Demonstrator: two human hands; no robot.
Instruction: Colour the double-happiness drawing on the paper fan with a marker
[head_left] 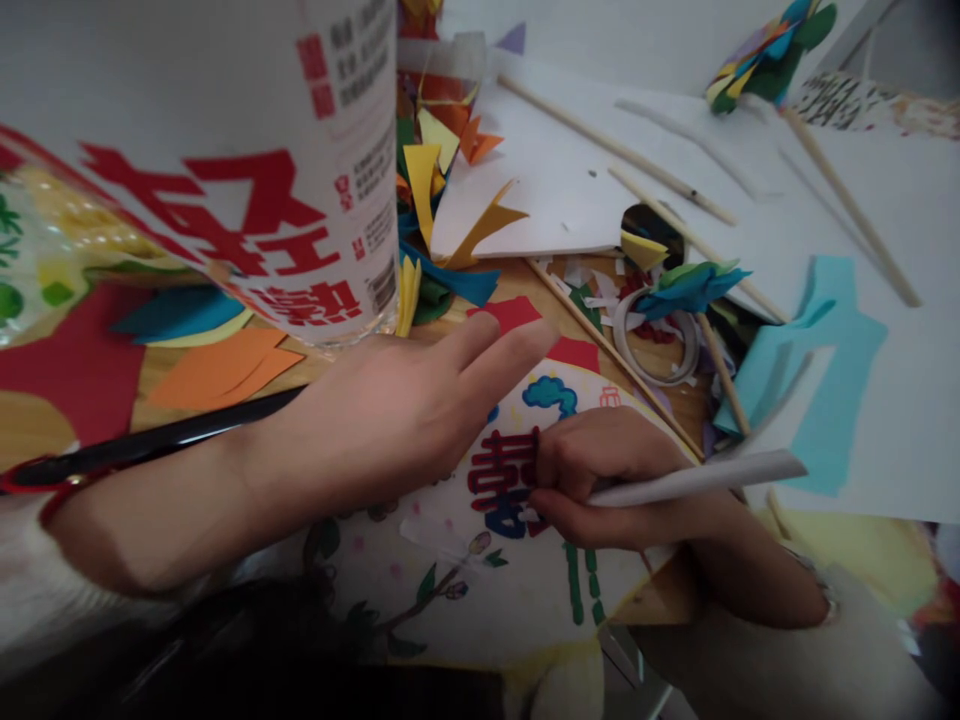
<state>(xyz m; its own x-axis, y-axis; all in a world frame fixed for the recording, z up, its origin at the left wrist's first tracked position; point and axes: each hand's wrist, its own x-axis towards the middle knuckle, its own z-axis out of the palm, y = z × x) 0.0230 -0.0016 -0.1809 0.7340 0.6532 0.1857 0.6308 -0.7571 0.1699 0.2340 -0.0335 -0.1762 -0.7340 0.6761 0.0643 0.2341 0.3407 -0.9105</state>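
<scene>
A pale painted sheet with a curved, yellow-edged outline (450,620) lies below my hands. It bears red and blue lettering, a branch with leaves and green dashes. My right hand (615,460) is closed around a white pen-like stick (697,478), whose rear end points right. Its fingertips rest by the red lettering and hide the stick's tip. My left hand (420,390) reaches across the sheet's upper left part, fingers stretched out and holding nothing. Beyond those fingers are red paper pieces (510,316). A clear strip (431,540) lies on the sheet.
A large white cup with red lettering (247,200) stands close behind my left hand. Wooden sticks (615,150), a tape roll (655,338), light-blue paper (832,380) and coloured scraps (424,180) lie around. Orange paper pieces (221,370) and a black pen-like rod (172,432) are at left.
</scene>
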